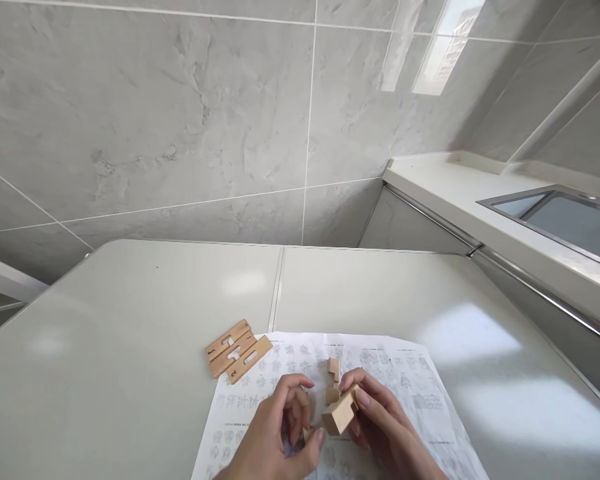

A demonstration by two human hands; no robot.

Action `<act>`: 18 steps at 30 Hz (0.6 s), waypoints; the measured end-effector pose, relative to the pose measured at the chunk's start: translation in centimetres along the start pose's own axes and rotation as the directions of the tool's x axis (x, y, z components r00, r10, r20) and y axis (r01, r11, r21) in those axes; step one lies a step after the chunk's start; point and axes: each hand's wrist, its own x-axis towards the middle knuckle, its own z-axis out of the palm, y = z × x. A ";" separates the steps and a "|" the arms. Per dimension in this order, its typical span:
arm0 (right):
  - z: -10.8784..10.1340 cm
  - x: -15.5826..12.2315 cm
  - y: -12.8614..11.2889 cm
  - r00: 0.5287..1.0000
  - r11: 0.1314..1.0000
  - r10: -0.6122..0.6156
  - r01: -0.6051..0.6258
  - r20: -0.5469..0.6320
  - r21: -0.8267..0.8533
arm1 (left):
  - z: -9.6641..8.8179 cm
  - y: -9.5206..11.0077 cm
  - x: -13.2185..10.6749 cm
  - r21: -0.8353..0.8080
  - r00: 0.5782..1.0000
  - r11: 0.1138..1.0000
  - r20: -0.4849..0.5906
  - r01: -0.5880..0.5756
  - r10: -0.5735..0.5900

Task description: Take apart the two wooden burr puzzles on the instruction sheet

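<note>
My right hand [385, 423] pinches a notched wooden puzzle block [341, 411] just above a printed instruction sheet [420, 393]. My left hand [280, 433] is curled beside it, its fingers closed on a small wooden piece [309, 435] that barely shows. Another notched wooden piece [333, 380] stands between the two hands, against my right fingertips. Three flat slotted wooden bars [236, 350] lie side by side at the sheet's top left corner, apart from both hands.
The sheet lies on a pale grey table [130, 347] with a seam down its middle. A grey tiled wall rises behind. To the right runs a white counter [460, 193] with a steel sink [565, 217].
</note>
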 end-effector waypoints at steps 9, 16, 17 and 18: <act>-2.4 1.0 -1.6 0.942 0.819 -0.254 0.089 -0.218 -0.567 | -2.9 -1.1 0.6 0.484 0.957 0.825 0.144 -0.291 0.254; -3.4 1.6 -1.4 0.948 0.502 -0.311 0.098 -0.073 -0.859 | -3.4 -1.3 1.2 0.587 0.949 0.750 0.115 -0.304 0.294; -3.4 1.6 -1.4 0.950 0.483 -0.306 0.100 -0.061 -0.870 | -3.2 -1.3 1.2 0.593 0.951 0.750 0.104 -0.293 0.290; -3.4 1.6 -1.4 0.953 0.466 -0.300 0.103 -0.048 -0.879 | -3.1 -1.3 1.2 0.596 0.953 0.751 0.090 -0.283 0.288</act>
